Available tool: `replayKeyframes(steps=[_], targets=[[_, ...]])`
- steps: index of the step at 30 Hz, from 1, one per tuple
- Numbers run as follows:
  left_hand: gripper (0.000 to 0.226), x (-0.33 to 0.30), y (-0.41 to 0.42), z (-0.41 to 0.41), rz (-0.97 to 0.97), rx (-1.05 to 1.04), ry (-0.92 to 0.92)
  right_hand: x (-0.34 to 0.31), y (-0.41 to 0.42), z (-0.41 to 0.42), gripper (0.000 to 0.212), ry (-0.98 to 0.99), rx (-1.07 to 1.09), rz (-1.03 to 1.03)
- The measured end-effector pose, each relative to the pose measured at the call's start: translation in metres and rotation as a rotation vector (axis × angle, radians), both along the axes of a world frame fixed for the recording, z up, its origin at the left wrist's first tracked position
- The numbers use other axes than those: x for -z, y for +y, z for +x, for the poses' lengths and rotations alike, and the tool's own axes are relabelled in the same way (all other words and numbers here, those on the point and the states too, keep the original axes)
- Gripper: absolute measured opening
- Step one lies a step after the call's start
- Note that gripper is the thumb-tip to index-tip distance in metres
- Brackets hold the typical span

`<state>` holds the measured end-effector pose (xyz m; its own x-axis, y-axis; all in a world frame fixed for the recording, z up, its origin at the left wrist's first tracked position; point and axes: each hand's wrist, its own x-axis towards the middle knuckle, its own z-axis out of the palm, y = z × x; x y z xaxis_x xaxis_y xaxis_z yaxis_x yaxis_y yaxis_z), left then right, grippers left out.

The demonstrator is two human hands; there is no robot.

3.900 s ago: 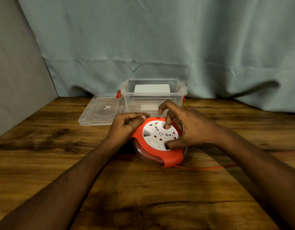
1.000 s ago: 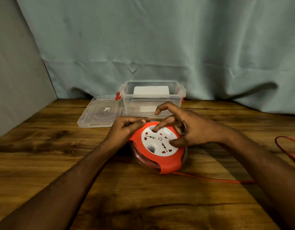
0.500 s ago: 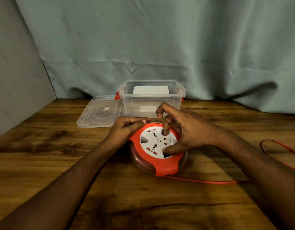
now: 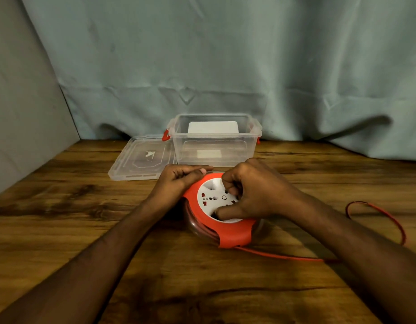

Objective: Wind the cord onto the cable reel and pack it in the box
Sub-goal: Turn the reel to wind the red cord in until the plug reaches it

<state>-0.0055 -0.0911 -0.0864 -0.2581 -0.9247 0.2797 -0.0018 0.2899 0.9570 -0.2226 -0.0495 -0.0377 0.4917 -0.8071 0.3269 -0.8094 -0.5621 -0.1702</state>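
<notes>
A round red cable reel (image 4: pixel 235 232) with a white socket face (image 4: pixel 209 197) lies flat on the wooden table. My left hand (image 4: pixel 178 181) grips its far-left rim. My right hand (image 4: pixel 251 192) sits on the white face, with curled fingers and thumb hooked into its recesses. A red cord (image 4: pixel 284 254) runs out of the reel's front to the right and curls into a loop (image 4: pixel 387 216) near the right edge. The clear plastic box (image 4: pixel 216 141) stands open just behind the reel.
The box's clear lid (image 4: pixel 141 160) lies flat to the left of the box. A white panel (image 4: pixel 212 127) shows at the back of the box. A grey-blue curtain (image 4: pixel 202 66) hangs behind the table, and a grey wall (image 4: pixel 19 113) closes off the left side.
The white face has turned under my right hand, whose fingers have shifted round it. The loose cord has drawn closer, and its loop now lies nearer on the right. My left hand keeps its hold.
</notes>
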Motion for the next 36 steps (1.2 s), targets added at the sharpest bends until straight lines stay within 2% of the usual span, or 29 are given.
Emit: replayKeyframes(steps=[7,10,12,13,17,21,27,30,36], targets=[[0.022,0.001,-0.002,0.0,-0.011,-0.019,-0.032,0.004,0.001,0.006,0.058,-0.024,-0.015,-0.055],[0.024,0.001,-0.001,0.001,-0.016,-0.026,-0.039,0.001,0.003,0.006,0.043,-0.034,-0.038,-0.047],[0.024,0.0,-0.001,0.002,-0.019,-0.034,-0.035,-0.003,0.001,-0.001,0.028,-0.108,-0.08,0.013],[0.023,0.0,-0.002,0.002,-0.02,-0.037,-0.04,-0.005,-0.001,-0.007,0.027,-0.16,-0.124,0.063],[0.022,0.0,-0.001,0.001,-0.014,-0.032,-0.054,-0.011,-0.015,-0.029,0.056,-0.236,-0.29,0.236],[0.021,-0.002,0.002,0.001,-0.03,-0.032,-0.052,-0.006,-0.024,-0.036,0.073,-0.27,-0.375,0.36],[0.033,-0.005,0.004,-0.002,-0.052,0.013,-0.055,-0.007,-0.022,-0.034,0.077,-0.24,-0.381,0.423],[0.023,-0.002,0.001,-0.001,-0.029,0.007,-0.079,-0.01,-0.017,-0.032,0.075,-0.25,-0.361,0.428],[0.021,-0.001,0.001,-0.001,-0.011,0.018,-0.07,-0.015,-0.011,-0.028,0.077,-0.18,-0.272,0.362]])
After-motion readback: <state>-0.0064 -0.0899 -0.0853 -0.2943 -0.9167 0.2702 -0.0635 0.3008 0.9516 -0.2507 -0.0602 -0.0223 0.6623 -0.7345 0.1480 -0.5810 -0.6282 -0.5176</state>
